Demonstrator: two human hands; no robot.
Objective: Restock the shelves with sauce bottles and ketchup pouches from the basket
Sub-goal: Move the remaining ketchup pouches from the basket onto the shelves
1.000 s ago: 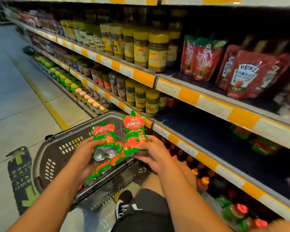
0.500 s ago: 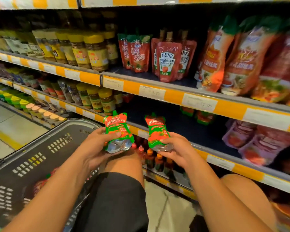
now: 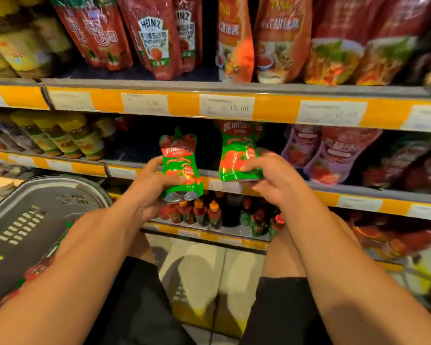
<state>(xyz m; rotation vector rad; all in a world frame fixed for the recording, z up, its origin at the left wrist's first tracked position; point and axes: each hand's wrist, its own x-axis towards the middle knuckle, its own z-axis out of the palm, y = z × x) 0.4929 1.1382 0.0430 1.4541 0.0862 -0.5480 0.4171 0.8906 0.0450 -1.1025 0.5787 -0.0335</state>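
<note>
Two ketchup pouches held up at the middle shelf, one per hand.
Grey basket (image 3: 35,202) far left, more stock inside. Left hand (image 3: 151,188) fingers curled round the left ketchup pouch (image 3: 181,168), gripping low by the silver base. Right hand (image 3: 271,180) pinches the right ketchup pouch (image 3: 239,158) at its bottom edge, at the shelf lip (image 3: 346,192). Pouches look soft, light, slick film; best taken at the lower body.

Basket (image 3: 35,195) left of hands; two pouches (image 3: 181,168) (image 3: 239,158) side by side before mid shelf (image 3: 358,195)
</note>
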